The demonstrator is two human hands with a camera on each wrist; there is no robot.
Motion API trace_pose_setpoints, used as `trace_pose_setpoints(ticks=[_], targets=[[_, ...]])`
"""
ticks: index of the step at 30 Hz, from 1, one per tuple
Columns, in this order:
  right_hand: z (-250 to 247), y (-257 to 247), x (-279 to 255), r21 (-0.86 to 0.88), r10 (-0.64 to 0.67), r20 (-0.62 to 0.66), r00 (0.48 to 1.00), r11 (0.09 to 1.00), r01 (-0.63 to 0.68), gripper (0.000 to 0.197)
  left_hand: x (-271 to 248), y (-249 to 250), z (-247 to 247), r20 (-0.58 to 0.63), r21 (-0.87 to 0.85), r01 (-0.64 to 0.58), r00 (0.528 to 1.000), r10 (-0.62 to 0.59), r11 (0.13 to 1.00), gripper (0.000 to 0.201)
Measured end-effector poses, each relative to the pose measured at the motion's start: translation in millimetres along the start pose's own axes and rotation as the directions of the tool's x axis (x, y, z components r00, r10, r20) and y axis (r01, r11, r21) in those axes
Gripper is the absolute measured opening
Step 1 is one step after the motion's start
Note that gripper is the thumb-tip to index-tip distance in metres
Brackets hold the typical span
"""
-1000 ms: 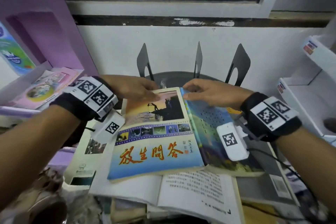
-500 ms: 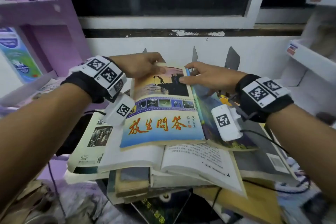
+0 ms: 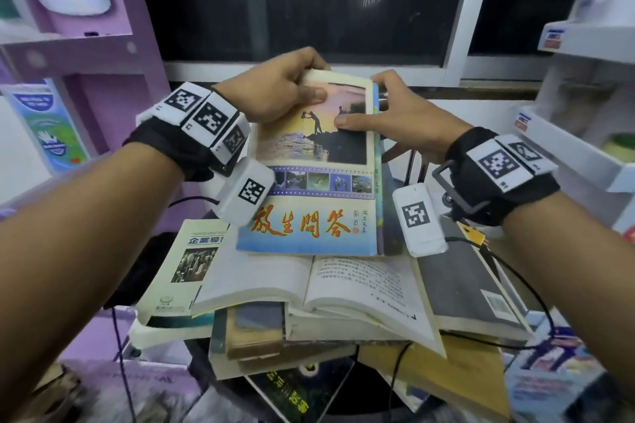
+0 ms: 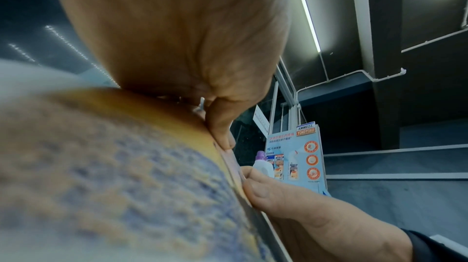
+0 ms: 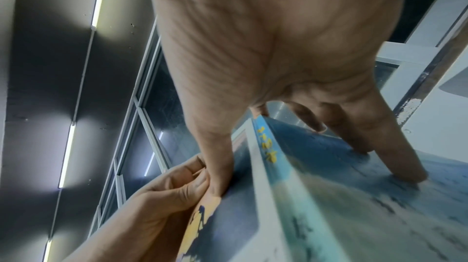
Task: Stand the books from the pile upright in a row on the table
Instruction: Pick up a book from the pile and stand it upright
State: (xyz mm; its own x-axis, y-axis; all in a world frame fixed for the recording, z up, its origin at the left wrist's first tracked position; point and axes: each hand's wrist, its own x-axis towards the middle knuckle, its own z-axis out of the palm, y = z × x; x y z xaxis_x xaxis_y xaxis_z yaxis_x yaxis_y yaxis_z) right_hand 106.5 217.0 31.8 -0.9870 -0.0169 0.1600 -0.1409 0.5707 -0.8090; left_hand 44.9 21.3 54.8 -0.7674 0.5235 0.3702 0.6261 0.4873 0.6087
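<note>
A blue-covered book with orange characters is tilted up, its near edge on the pile. My left hand grips its top left corner, thumb on the cover, fingers behind. My right hand holds the top by the spine, thumb on the cover, fingers on the back cover. In the left wrist view the left hand pinches the cover. The right wrist view shows the right hand straddling the spine. Below lie an open book, a white book and a grey book.
Several more books lie stacked under the open one. A purple shelf unit stands at the left and white shelves at the right. A dark window is straight ahead. Black cables cross the pile's right side.
Both hands have lifted the blue book's far edge, so it stands steeper. Its back cover, spread flat to the right before, has folded behind the front.
</note>
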Motion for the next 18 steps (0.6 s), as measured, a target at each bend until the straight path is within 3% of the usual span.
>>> trace_pose_setpoints(ticks=[7, 14, 18], targets=[[-5, -21, -8, -0.07, -0.149, -0.155, 0.977, 0.988, 0.139, 0.07, -1, 14, -13, -0.068, -0.012, -0.156, 0.986, 0.155, 0.988, 0.022], [1, -33, -11, -0.122, -0.369, -0.331, 0.869, 0.93, 0.348, 0.063, -6, 18, -17, -0.159, -0.049, -0.259, 0.956, 0.249, 0.965, 0.023], [8, -38, -9, -0.106, -0.44, -0.365, 0.821, 0.895, 0.433, 0.06, -11, 17, -18, -0.207, 0.029, -0.258, 0.944, 0.258, 0.966, 0.02]])
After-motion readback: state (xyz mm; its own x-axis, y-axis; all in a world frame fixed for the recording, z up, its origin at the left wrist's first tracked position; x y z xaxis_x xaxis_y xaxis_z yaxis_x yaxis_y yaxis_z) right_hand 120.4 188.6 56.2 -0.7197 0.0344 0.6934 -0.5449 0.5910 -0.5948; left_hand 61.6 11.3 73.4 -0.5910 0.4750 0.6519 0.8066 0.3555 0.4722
